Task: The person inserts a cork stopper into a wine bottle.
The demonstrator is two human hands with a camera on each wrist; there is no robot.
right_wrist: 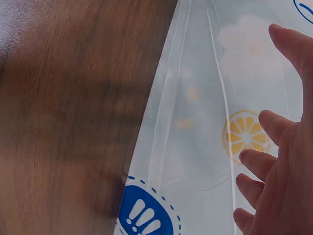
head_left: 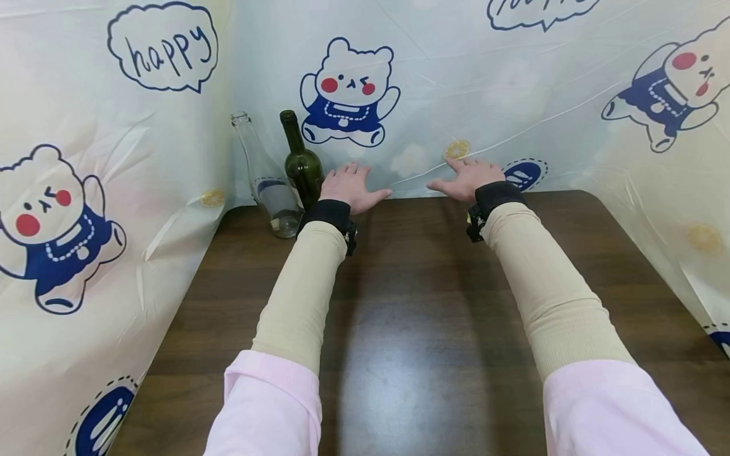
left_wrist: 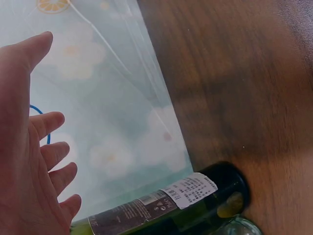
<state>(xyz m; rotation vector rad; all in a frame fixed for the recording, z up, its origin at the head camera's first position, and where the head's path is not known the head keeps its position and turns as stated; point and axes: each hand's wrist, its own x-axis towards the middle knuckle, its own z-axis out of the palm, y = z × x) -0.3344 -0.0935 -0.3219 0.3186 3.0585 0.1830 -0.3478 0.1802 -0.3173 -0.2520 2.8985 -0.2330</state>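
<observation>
Both arms reach toward the far side of the table. My left hand [head_left: 349,187] is held out with fingers spread and nothing in it, just right of a dark green wine bottle [head_left: 303,166]. That bottle stands upright and its lower part is partly covered by the hand and wrist in the head view; a white printed sticker [left_wrist: 190,190] shows on it in the left wrist view. Left of it stands a clear glass bottle [head_left: 263,171]. My right hand [head_left: 469,178] is likewise spread and holds nothing, its thumb pointing toward the left hand.
The brown wooden table [head_left: 410,329] reaches back to a pale curtain [head_left: 433,82] printed with cartoon bears and orange slices. It hangs along the back and both sides. Both bottles stand at the table's back left corner, close to the curtain.
</observation>
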